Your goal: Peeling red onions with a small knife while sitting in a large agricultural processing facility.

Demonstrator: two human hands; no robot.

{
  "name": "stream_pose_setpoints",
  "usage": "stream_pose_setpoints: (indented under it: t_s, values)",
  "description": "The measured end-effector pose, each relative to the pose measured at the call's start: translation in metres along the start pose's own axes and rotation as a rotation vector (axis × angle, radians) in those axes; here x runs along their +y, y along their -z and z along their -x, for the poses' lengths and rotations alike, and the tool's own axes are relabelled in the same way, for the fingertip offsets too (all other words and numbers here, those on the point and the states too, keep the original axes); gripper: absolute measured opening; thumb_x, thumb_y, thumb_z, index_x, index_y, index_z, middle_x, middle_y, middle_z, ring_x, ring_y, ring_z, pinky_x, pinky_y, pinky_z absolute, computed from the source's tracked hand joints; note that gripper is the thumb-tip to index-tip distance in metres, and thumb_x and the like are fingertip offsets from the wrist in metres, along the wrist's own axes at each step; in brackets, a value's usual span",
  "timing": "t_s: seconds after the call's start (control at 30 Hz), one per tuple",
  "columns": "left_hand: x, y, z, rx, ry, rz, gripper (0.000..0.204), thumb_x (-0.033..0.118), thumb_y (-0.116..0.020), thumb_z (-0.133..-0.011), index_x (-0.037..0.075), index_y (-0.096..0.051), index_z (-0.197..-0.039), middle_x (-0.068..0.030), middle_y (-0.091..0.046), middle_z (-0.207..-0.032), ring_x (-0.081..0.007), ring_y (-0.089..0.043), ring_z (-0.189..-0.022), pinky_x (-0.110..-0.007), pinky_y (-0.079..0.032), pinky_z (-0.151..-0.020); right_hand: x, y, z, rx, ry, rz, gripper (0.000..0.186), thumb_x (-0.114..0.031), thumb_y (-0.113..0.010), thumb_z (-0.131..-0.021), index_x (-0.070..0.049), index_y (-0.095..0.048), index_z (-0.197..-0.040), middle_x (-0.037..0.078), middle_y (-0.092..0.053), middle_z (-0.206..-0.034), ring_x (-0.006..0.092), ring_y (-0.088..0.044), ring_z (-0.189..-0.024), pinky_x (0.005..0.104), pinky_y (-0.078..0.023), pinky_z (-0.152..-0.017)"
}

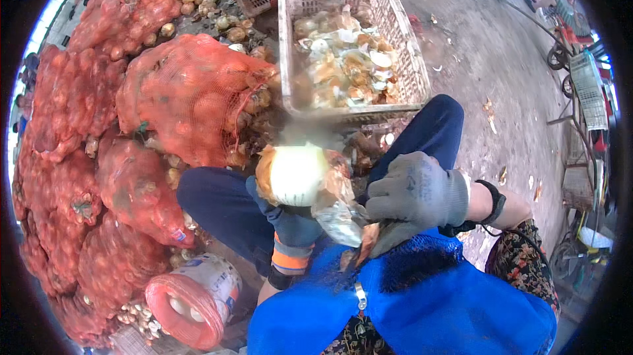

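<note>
My left hand [290, 224], in a dark blue-grey glove with an orange cuff band, holds a partly peeled onion [298, 176] between my knees. Its bared middle is pale white-green, while brown skin still covers its left side. Loose onion skin [337, 213] hangs from its right side toward my right hand [419, 190], which wears a grey glove. The fingers of that hand are curled closed at the end of the skin. Whether a small tool is also inside the right fist is hidden.
A white plastic crate [287, 45] of onion peelings stands just ahead. Red mesh sacks of onions [188, 94] are piled along the left. A bucket with a red liner [188, 309] holds a few pale onions at lower left. Carts [580, 124] stand far right.
</note>
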State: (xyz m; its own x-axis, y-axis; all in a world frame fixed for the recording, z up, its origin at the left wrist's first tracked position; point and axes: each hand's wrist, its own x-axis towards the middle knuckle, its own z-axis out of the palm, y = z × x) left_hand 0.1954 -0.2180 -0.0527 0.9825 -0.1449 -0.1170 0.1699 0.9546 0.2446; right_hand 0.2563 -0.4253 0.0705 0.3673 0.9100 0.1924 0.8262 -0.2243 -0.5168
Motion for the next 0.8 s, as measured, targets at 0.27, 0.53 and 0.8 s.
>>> stream_pose_setpoints:
  t_s: [0.27,0.53,0.8]
  values:
    - [0.028,0.043,-0.007,0.117,-0.093,0.04,0.081,0.068,-0.047,-0.078,0.016,-0.031,-0.139,-0.0071,-0.037,-0.139,-0.0249,-0.037,-0.127,-0.045,-0.032,-0.105,0.031,0.057,-0.009,0.171,-0.427,-0.581,0.036,-0.037,-0.07,-0.079,-0.003,-0.066,-0.09,0.003,-0.065,-0.074,0.0103,-0.062,-0.07,0.0252,-0.046,-0.056]
    - [0.03,-0.036,-0.021,0.154,-0.287,-0.316,0.076,0.055,-0.055,-0.083,0.011,-0.031,-0.139,-0.0083,-0.04,-0.137,-0.0271,-0.04,-0.126,-0.047,-0.03,-0.107,0.194,0.039,-0.024,0.028,-0.705,0.759,0.041,-0.042,-0.066,-0.079,-0.004,-0.055,-0.092,0.012,-0.058,-0.064,0.0266,-0.06,-0.061,0.0369,-0.047,-0.056]
    - [0.028,-0.046,-0.023,0.077,-0.16,-0.121,0.071,0.05,-0.054,-0.086,0.009,-0.031,-0.138,-0.0096,-0.042,-0.136,-0.028,-0.042,-0.124,-0.047,-0.033,-0.105,0.038,0.042,-0.06,0.135,-0.654,-0.073,0.074,-0.048,-0.084,-0.051,-0.005,-0.053,-0.103,0.015,-0.062,-0.078,0.0299,-0.064,-0.077,0.0365,-0.049,-0.066]
